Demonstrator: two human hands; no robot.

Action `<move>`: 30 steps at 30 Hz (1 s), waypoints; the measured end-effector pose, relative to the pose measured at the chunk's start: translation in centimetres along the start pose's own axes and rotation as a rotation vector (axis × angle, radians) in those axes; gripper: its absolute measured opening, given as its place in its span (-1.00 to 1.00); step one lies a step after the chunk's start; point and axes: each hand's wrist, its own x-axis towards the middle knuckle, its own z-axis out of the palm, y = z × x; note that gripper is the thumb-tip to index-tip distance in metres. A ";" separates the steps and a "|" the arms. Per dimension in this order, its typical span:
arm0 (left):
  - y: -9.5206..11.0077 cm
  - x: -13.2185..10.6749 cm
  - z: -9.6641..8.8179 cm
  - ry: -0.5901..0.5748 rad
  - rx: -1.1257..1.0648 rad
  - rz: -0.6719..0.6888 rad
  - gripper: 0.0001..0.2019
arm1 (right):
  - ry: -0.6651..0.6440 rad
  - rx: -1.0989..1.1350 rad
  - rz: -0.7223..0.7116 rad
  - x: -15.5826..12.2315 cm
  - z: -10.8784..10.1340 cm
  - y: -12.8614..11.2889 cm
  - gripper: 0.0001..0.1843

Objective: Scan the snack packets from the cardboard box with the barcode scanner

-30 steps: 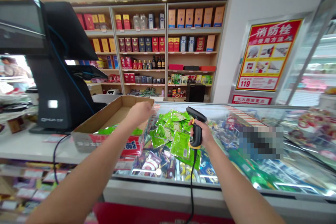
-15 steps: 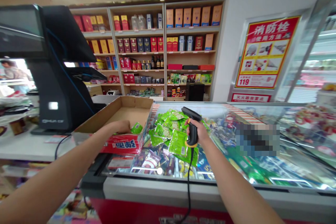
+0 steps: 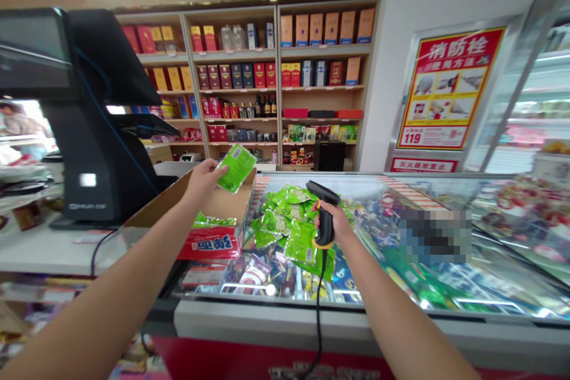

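Both forearms reach out from the bottom edge of the view, well apart. A black cable [image 3: 317,309] hangs over the near rim of the glass tabletop [image 3: 445,291], a freezer lid with coloured goods showing beneath it, and runs up to the barcode scanner [image 3: 324,205]. The right hand [image 3: 337,224] is wrapped tight around the scanner's handle and holds it upright, with its head pointing left. Just beside and under that hand, a loose pile of green packets [image 3: 280,219] lies spread on the glass.

To the left of the pile stands an open cardboard box [image 3: 214,243] with a red printed front, partly on the glass and partly on the white counter next to it. A few more green packets [image 3: 214,221] lie inside it against the front wall. Above the box, the left hand [image 3: 202,181] is raised, and its fingers pinch one green packet [image 3: 236,167] by its edge. The packet is tilted in the air, clear of the box and to the left of the scanner's head.

Further left, a black register terminal [image 3: 89,148] stands on the counter. Behind everything, wooden shelves [image 3: 276,89] carry rows of boxed goods and bottles, and a red poster [image 3: 449,89] hangs on the white wall to the right.
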 end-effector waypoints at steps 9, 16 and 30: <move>-4.9 -6.7 13.2 -0.001 -0.334 -0.025 -0.68 | 0.003 0.010 -0.014 -0.1 -0.4 -0.3 -0.70; -10.1 -5.8 12.8 -0.005 -0.086 -0.009 -0.78 | -0.101 -0.161 0.033 -0.5 -0.3 -1.1 -0.71; -8.3 -6.3 11.8 -0.084 0.346 0.193 -0.85 | -0.138 -0.495 0.143 -0.7 -0.5 -1.1 -0.73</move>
